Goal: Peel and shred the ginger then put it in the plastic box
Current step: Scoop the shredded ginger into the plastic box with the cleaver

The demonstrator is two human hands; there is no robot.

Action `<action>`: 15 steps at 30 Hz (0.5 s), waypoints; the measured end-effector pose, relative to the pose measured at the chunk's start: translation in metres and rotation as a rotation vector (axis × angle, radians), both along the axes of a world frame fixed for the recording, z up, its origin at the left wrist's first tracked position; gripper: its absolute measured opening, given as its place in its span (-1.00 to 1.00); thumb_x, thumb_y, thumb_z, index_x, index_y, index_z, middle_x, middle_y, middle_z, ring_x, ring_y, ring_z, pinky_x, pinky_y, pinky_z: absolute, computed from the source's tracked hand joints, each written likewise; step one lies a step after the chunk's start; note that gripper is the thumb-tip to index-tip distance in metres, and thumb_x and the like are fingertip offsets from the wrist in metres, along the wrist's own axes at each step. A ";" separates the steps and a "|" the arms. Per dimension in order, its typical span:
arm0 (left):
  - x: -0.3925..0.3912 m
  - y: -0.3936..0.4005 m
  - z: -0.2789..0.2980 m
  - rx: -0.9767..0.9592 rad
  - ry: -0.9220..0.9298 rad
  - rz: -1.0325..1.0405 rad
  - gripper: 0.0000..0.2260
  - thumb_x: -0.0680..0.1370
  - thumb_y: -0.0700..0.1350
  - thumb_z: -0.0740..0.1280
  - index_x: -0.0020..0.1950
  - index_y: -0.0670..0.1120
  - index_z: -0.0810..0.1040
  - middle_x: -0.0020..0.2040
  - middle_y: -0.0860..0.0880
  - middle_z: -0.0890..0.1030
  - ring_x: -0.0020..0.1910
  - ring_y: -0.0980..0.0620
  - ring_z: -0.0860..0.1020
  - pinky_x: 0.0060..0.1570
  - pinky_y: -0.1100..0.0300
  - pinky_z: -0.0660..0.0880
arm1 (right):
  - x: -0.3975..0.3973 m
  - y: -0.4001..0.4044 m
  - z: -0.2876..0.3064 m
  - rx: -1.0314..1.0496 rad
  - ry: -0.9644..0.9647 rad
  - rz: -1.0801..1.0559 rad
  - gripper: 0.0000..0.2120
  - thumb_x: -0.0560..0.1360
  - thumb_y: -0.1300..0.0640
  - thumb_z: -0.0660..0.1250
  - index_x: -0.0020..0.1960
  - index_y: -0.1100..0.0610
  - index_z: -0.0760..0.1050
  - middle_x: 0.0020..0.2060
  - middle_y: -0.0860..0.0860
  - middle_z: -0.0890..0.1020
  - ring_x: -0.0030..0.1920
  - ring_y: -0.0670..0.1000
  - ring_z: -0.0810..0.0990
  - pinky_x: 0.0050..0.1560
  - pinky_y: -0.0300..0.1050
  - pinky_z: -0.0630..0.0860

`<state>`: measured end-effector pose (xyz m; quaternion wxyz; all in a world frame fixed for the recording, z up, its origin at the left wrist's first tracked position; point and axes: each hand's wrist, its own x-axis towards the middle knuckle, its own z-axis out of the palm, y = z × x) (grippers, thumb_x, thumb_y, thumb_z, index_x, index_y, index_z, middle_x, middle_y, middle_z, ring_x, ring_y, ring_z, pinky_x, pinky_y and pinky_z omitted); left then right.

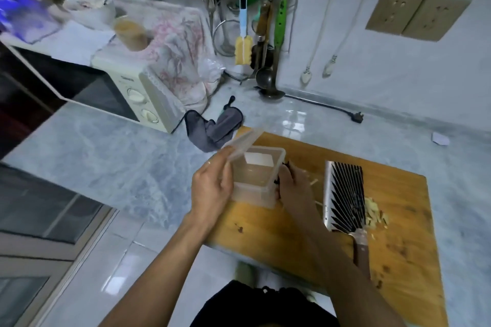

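A clear plastic box (255, 175) stands at the left edge of the wooden cutting board (398, 194). Its inside looks empty. My left hand (212, 188) holds the clear lid (244, 143), tilted up over the box's left rim. My right hand (292, 188) grips the box's right side. A pile of shredded ginger (376, 215) lies on the board to the right of a cleaver (344, 194), which rests flat with its handle toward me.
A grey cloth (212, 127) lies behind the box near a cream microwave (132, 90). Utensils hang on a rack at the back wall. A black power cord and plug (356, 117) run along the marble counter. The counter's front edge drops to the tiled floor.
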<state>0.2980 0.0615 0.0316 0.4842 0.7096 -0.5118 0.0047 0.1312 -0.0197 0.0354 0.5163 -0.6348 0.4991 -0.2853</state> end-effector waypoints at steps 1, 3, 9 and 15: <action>0.004 0.002 0.001 -0.020 0.052 0.047 -0.72 0.62 -0.21 0.23 0.30 -0.14 0.58 -0.06 -0.11 0.68 -0.22 -0.07 0.61 -0.24 0.16 0.52 | 0.003 0.001 -0.003 -0.011 0.016 0.007 -0.69 0.67 0.15 0.11 -0.21 0.15 0.44 -0.44 0.04 0.51 -0.46 0.00 0.46 -0.45 -0.07 0.38; 0.011 0.005 0.006 -0.044 0.126 0.090 -0.76 0.63 -0.22 0.24 0.26 -0.14 0.59 -0.23 -0.09 0.63 -0.32 0.01 0.55 -0.30 0.20 0.47 | 0.005 0.003 -0.006 0.016 0.017 0.004 -0.69 0.67 0.17 0.10 -0.20 0.14 0.46 -0.43 0.03 0.52 -0.45 -0.01 0.47 -0.46 -0.10 0.39; 0.051 -0.005 -0.007 -0.266 0.944 0.393 -0.80 0.62 -0.20 0.25 -0.10 0.03 0.60 -0.14 -0.05 0.66 -0.09 -0.06 0.62 -0.08 -0.04 0.59 | -0.001 0.003 -0.011 0.010 0.033 -0.045 -0.66 0.68 0.17 0.09 -0.24 0.04 0.45 -0.45 -0.10 0.52 -0.48 -0.20 0.47 -0.45 -0.32 0.39; 0.092 0.005 -0.037 -0.375 1.703 0.521 -0.87 0.65 -0.27 0.17 -0.04 -0.14 0.48 -0.09 -0.13 0.61 -0.13 -0.01 0.65 -0.41 0.17 0.58 | 0.006 -0.002 -0.010 0.030 0.000 -0.033 -0.67 0.69 0.16 0.07 -0.21 0.18 0.44 -0.41 0.05 0.50 -0.47 -0.13 0.44 -0.42 -0.28 0.42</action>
